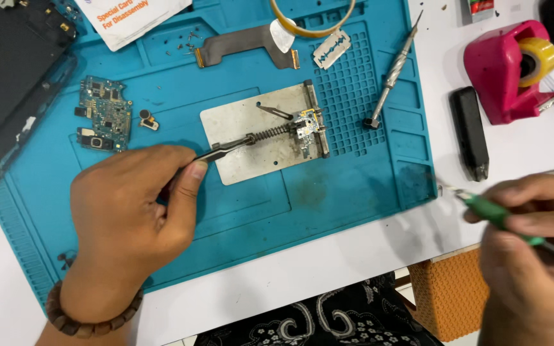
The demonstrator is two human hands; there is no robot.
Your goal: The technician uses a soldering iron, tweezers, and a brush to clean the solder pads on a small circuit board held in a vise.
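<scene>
The left hand (pixel 129 211), a beaded bracelet (pixel 91 317) at its wrist, is closed around a pair of metal tweezers (pixel 222 152), pinched between thumb and fingers, with the tips pointing right across a steel holding plate (pixel 238 125) that lies in the middle of a blue work mat (pixel 328 198) on the white bench (pixel 354 256). Just past the tweezer tips a coil spring (pixel 276 132) runs to a small circuit board (pixel 306 128) clamped at the plate's right edge. The right hand (pixel 533 256), off the mat at the bench's near right edge, is wrapped around a green-handled tool (pixel 498 214) whose thin tip points left toward the mat. On the mat's left lies a larger circuit board (pixel 104 114), and above the plate a flex cable (pixel 245 41) and a razor blade (pixel 331 49). A screwdriver (pixel 392 70) rests at the mat's right side, and a pink tape dispenser (pixel 508 67) stands well to the right.
</scene>
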